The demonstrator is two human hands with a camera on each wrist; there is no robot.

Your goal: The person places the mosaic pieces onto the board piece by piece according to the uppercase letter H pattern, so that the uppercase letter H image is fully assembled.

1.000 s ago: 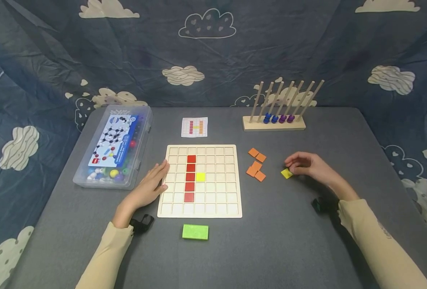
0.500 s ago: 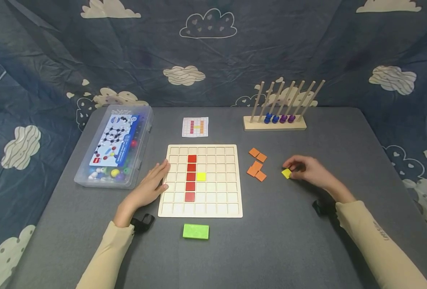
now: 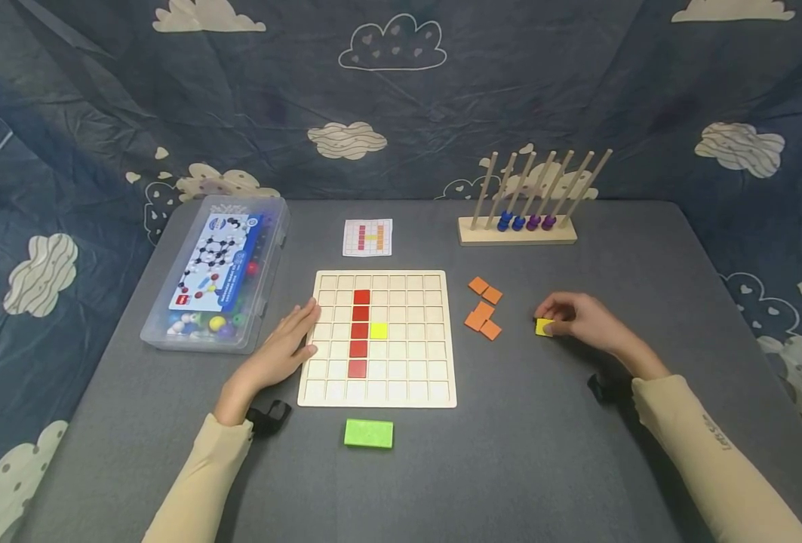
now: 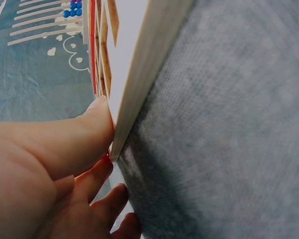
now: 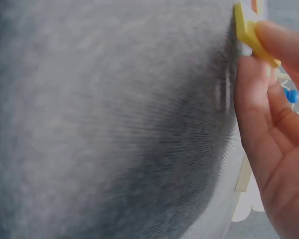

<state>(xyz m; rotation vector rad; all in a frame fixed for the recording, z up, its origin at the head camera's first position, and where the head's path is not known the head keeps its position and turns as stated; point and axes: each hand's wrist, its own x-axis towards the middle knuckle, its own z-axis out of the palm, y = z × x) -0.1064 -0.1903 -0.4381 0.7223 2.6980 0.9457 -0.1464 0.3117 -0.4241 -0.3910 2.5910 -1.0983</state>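
In the head view, a wooden grid board [image 3: 414,371] lies flat, with a column of red square tiles [image 3: 360,331] and one yellow tile [image 3: 379,331] beside the column. My left hand [image 3: 276,348] rests at the board's left edge, fingers extended; in the left wrist view the thumb [image 4: 84,132] touches the board's side [image 4: 139,74]. Right of the board, my right hand [image 3: 580,324] pinches a second yellow tile [image 3: 543,327] between thumb and fingers. The right wrist view has this tile [image 5: 246,32] tilted, close to the grey cloth.
Several loose orange tiles [image 3: 480,316] lie between board and right hand. A pattern card [image 3: 367,238] is behind the board, a green block [image 3: 369,434] in front. A clear plastic case [image 3: 258,332] stands left; a peg rack [image 3: 517,237] with beads stands back right.
The yellow tile has turned under my right hand's fingers and is now pinched. That hand has shifted slightly. My left hand stays at the board's edge.
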